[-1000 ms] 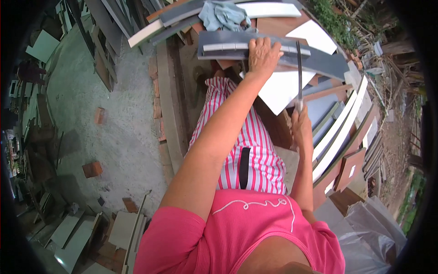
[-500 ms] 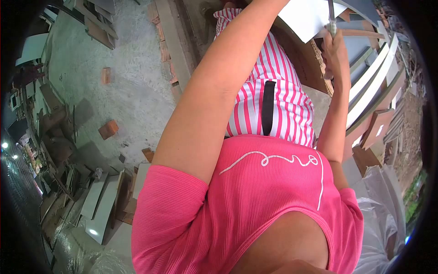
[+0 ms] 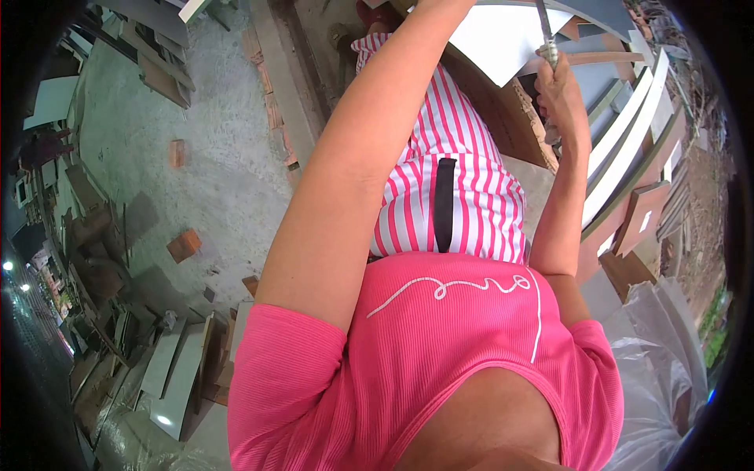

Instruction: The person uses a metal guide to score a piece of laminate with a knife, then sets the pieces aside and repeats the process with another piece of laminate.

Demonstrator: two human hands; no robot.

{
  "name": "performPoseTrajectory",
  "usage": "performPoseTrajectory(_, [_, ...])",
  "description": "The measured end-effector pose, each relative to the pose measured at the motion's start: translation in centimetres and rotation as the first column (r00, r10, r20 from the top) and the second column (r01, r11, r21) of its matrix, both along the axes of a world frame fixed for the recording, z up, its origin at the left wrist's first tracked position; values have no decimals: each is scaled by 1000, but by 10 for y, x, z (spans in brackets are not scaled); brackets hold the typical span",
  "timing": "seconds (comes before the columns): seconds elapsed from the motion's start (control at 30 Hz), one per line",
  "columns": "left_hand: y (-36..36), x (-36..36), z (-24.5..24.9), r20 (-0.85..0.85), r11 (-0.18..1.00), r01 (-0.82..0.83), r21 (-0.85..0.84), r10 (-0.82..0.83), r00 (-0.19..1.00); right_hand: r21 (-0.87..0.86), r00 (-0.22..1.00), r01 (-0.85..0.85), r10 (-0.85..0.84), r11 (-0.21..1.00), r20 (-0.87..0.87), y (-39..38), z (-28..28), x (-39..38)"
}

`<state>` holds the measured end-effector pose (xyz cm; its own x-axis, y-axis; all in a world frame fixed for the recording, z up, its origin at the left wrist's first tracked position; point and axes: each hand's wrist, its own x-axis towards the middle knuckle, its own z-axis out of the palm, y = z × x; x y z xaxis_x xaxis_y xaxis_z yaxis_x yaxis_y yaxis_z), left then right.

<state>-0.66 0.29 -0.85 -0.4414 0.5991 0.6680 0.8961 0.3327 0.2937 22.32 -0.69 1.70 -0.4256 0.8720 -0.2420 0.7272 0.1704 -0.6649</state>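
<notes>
My right hand (image 3: pixel 559 98) is closed around the pale, wrapped-looking handle of a long, thin, dark tool (image 3: pixel 543 22). The tool's shaft points up out of the top edge, so its kind cannot be made out. Just left of that hand lies a white sheet (image 3: pixel 503 39) with a pointed corner, and the shaft crosses in front of its right part. Below the sheet is a brown board (image 3: pixel 510 118) with a rough, broken edge close to my right fingers. My left forearm (image 3: pixel 393 102) stretches up past the top edge; its hand lies outside the picture.
White and brown board strips (image 3: pixel 628 149) are stacked at the right, beside clear plastic sheeting (image 3: pixel 652 353). On the concrete floor (image 3: pixel 212 141) at the left lie a brick (image 3: pixel 184 246) and another brick piece (image 3: pixel 177 153). More panels (image 3: pixel 177 377) lean at lower left.
The whole view has shifted, so most things sit slightly further left and lower. My right hand keeps its grip, and the tool is tilted a little more to the left.
</notes>
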Motion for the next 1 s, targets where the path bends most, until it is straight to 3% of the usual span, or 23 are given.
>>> performPoseTrajectory(0.27, [-10,-1,4,-20,997,74,-24,-75,997,-24,999,10,-9,1000,40,-13,15,-5])
performPoseTrajectory(0.33, [-4,0,1,-75,1000,-20,-15,19,997,-26,999,12,-12,1000,32,-2,13,-2])
performPoseTrajectory(0.37, [0,1,1,-43,997,-43,-67,40,998,160,998,-64,60,985,28,13,-9,6])
performPoseTrajectory(0.4, [-1,1,2,-87,999,-33,-8,33,996,61,996,-77,73,995,59,14,9,2])
performPoseTrajectory(0.53, [-4,1,5,-151,997,-22,79,33,988,-20,990,-89,91,996,105,4,35,-2])
performPoseTrajectory(0.6, [-11,2,9,-100,1000,9,-15,-11,995,154,985,-158,146,975,88,-2,12,6])
performPoseTrajectory(0.7, [-15,-2,8,-107,997,74,-13,-75,991,123,991,-127,122,984,49,-14,19,7])
performPoseTrajectory(0.77, [-16,-2,10,-95,997,75,-23,-77,992,-73,996,-64,69,995,63,-18,38,4])
performPoseTrajectory(1.0, [-15,1,13,-87,997,72,-24,-74,993,-131,989,-130,137,983,47,-14,69,11])
